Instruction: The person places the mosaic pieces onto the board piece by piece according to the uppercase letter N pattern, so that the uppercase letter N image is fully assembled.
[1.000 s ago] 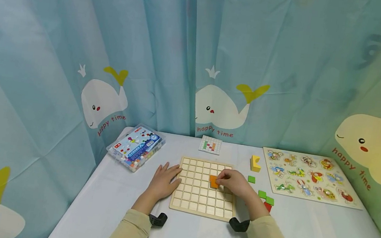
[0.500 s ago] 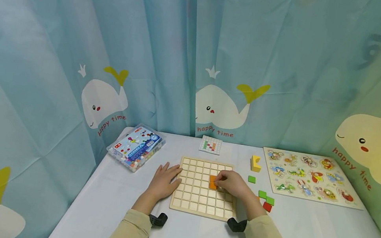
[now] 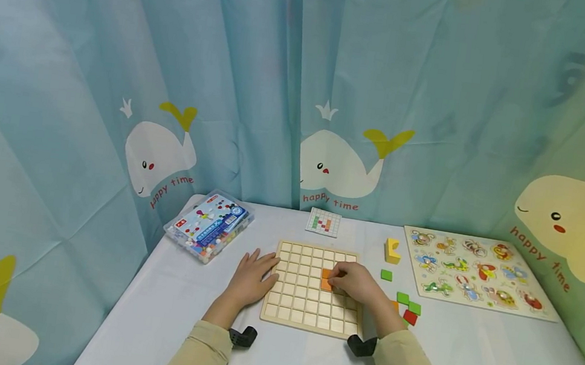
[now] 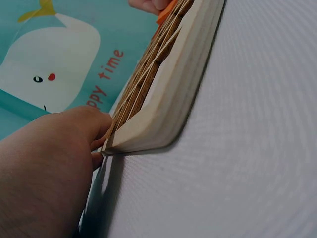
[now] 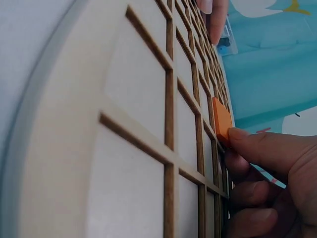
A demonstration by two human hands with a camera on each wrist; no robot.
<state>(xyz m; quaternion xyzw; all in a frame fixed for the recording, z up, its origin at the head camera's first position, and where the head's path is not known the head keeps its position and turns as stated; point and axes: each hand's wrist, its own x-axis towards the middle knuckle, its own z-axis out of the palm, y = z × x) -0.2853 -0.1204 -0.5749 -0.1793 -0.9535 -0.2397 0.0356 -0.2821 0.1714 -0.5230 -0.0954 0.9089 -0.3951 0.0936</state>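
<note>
A pale wooden grid board point(image 3: 298, 316) lies on the white table in front of me. My left hand point(image 3: 250, 278) rests at its left edge with fingers spread; in the left wrist view the thumb point(image 4: 94, 121) touches the frame near a rounded corner. Over the board's right half, my right hand point(image 3: 359, 282) pinches an orange square tile point(image 3: 326, 285) at its near right side. A second orange tile point(image 3: 326, 272) sits just behind it in the grid. In the right wrist view the thumb meets the corner of the orange tile point(image 5: 222, 120), fingers curled beneath.
Loose green tiles point(image 3: 414, 308) and a red tile point(image 3: 410, 317) lie right of my right wrist. Behind them stand a yellow notched block point(image 3: 392, 251) and an insect puzzle board point(image 3: 484, 273). A pattern card point(image 3: 323, 222) lies behind the grid; a clear box point(image 3: 208, 227) is at left.
My right hand has edged slightly left, and the nearer orange tile now lines up with the one behind it. More loose tiles show beside the right wrist. The left hand has stayed still.
</note>
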